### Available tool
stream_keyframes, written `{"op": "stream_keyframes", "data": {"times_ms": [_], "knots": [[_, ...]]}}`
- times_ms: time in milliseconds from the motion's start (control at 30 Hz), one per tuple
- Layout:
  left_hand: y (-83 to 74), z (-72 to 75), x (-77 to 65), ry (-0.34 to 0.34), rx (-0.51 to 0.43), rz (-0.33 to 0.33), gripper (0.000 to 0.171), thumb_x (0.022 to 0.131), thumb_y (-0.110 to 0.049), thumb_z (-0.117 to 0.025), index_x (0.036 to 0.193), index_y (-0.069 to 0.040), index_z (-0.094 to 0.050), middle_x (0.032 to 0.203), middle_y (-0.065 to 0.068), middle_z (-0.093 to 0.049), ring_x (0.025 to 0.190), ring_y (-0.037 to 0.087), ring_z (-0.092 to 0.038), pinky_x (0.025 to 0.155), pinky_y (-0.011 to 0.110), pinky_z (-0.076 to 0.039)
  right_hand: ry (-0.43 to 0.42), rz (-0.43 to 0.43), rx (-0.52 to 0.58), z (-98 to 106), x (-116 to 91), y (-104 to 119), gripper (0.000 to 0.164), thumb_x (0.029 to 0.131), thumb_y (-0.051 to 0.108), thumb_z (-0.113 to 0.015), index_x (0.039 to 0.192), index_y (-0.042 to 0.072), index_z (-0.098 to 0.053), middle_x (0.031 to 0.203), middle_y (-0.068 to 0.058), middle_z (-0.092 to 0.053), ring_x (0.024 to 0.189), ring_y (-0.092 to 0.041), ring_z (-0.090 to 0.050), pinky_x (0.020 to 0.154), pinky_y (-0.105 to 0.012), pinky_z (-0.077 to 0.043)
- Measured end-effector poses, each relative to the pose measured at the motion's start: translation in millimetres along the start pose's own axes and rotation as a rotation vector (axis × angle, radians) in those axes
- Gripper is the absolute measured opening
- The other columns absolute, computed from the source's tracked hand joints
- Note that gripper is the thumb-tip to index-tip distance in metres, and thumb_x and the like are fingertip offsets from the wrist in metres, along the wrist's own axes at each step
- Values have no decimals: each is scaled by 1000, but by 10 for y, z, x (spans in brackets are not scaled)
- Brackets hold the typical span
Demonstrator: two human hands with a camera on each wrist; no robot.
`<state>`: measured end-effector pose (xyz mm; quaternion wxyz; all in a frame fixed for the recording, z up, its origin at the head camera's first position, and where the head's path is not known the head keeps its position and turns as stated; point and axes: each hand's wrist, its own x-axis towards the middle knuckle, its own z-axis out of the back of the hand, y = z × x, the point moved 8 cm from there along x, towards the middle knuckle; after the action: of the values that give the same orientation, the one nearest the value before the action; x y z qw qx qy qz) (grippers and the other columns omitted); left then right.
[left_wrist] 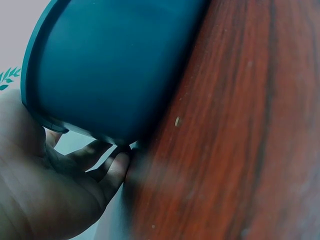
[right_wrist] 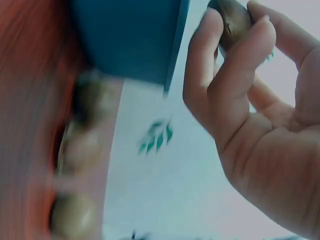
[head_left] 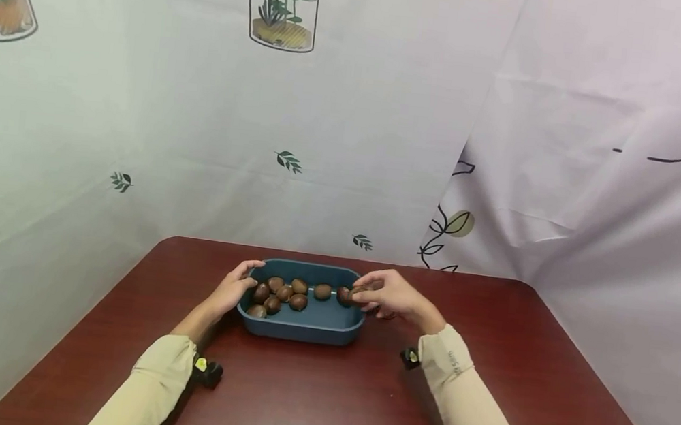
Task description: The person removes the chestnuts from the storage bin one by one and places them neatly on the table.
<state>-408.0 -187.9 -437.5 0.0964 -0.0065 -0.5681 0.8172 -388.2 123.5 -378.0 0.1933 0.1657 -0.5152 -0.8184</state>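
Note:
A blue oblong box (head_left: 304,333) stands on the table with several brown, egg-sized round fruits (head_left: 298,301) inside, most of them toward its left end. My left hand (head_left: 231,292) grips the box's left end, and in the left wrist view the palm (left_wrist: 45,195) is beside the blue wall (left_wrist: 115,65). Over the right end, my right hand (head_left: 391,294) pinches one brown fruit (right_wrist: 234,25) between thumb and fingertips, above the rim. Another fruit (head_left: 344,296) lies in the box just left of those fingertips.
Outside the box's right end, several similar fruits (right_wrist: 75,215) lie blurred on the table; the right hand mostly hides them in the head view. The dark red table (head_left: 310,401) meets a printed pale cloth (head_left: 354,138) behind. Small black devices (head_left: 208,372) sit at both wrists.

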Motion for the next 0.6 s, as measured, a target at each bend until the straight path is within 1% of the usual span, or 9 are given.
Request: {"op": "stream_keyframes", "data": {"times_ms": [100,167,267,333,433,600], "knots": [[-9,11,-20,3,-12,-8,45,102,-6,-38,147,-5,-37,157,23,-27,146,40,-20,112,61,-20,-135,-70,7,279,-106,-183,42,88,23,-76,121,0,-66,99,-9,-73,80,-28,-70,58,-34,-52],[-17,8,-24,5,-21,-14,45,102,-6,-39,147,-4,-37,157,23,-27,146,41,-21,112,61,-20,-217,-108,10,446,-187,-314,41,87,24,-77,121,2,-67,102,-9,-72,83,-27,-70,61,-34,-52],[-11,5,-28,5,-22,-18,45,102,-6,-39,147,-4,-37,157,23,-27,147,41,-19,112,61,-20,-310,-148,0,638,-303,-474,41,88,24,-76,122,3,-67,105,-9,-71,87,-25,-70,65,-34,-54],[5,10,-31,3,-13,-12,45,102,-5,-38,147,-4,-38,157,23,-27,147,40,-19,112,61,-21,-334,-156,2,722,-359,-560,43,89,22,-74,125,-1,-64,106,-10,-71,86,-22,-70,66,-33,-55],[20,11,-32,2,-5,-3,45,101,-5,-39,146,-5,-39,157,22,-28,147,40,-19,112,61,-21,-368,-182,35,829,-428,-689,43,90,17,-73,126,-5,-62,102,-10,-73,80,-18,-69,64,-32,-55],[-8,16,-13,2,-7,-8,45,101,-4,-39,146,-5,-39,157,22,-28,147,39,-19,113,60,-20,-398,-237,83,971,-534,-853,41,90,10,-71,126,-8,-60,93,-7,-73,74,-17,-68,61,-30,-55]]}}
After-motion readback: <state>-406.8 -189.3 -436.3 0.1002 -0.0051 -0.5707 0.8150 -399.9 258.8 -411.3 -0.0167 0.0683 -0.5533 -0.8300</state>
